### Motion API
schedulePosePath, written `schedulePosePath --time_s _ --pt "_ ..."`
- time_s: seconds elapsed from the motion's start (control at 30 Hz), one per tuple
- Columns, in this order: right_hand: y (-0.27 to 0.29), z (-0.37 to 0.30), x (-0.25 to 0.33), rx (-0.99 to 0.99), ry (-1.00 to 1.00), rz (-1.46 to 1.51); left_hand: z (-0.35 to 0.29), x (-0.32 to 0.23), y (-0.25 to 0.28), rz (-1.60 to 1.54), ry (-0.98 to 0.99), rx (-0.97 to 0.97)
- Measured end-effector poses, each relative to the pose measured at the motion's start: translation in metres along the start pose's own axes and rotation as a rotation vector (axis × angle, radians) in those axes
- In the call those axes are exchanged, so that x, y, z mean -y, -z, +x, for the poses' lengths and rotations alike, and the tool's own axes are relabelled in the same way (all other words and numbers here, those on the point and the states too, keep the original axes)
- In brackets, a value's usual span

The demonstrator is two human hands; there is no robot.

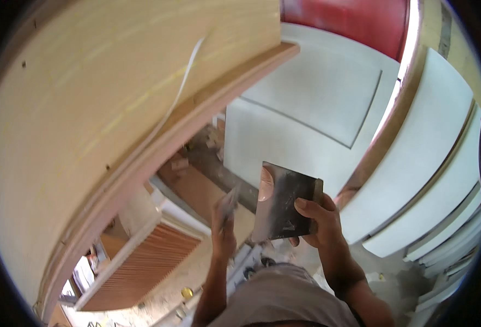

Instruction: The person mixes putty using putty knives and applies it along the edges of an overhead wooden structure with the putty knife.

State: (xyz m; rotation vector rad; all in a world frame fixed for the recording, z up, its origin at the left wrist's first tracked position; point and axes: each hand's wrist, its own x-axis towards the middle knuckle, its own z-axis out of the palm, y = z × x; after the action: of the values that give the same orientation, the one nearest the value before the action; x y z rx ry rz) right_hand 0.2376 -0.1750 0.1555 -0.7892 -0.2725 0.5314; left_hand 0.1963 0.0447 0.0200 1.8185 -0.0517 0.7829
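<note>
My right hand [325, 220] is closed on the edge of a dark, flat rectangular plate [285, 212], with the thumb lying on top of it. A smooth pinkish-brown patch [266, 184], possibly a dab of paste, shows at the plate's upper left edge. To the left of the plate, my left hand [224, 237] is closed round a thin grey blade [229, 203] that looks like a scraper, seen nearly edge-on. The blade and plate are a short way apart. Beyond them stands a white panel [306, 82] with a grooved rectangle.
A large pale board [88, 92] with a wooden edge [197, 103] fills the left, a white cable [183, 82] running along it. Several white panels [415, 147] lean at the right. A ribbed brown panel [142, 267] lies lower left. Red surface [349, 24] at the top.
</note>
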Motion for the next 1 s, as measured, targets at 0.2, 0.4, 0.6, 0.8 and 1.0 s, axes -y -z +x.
schedulePosePath --time_s 0.2,0.4,0.6,0.8,1.0 --pt "0.037 0.129 0.061 -0.012 0.461 -0.435 -0.053 0.018 -0.008 -1.010 0.553 -0.206" --pt "-0.031 0.267 0.222 -0.140 1.273 -0.802 -0.086 0.028 0.017 -0.891 0.655 -0.268" --pt "-0.036 0.360 0.289 -0.577 1.717 -0.976 -0.107 0.025 0.027 -0.891 0.627 -0.384" --pt "-0.045 0.336 0.243 -0.154 1.410 -1.030 -0.138 0.037 0.056 -0.731 0.601 -0.492" --pt "-0.029 0.353 0.292 -0.467 1.534 -0.869 -0.145 0.036 0.059 -0.748 0.601 -0.492"
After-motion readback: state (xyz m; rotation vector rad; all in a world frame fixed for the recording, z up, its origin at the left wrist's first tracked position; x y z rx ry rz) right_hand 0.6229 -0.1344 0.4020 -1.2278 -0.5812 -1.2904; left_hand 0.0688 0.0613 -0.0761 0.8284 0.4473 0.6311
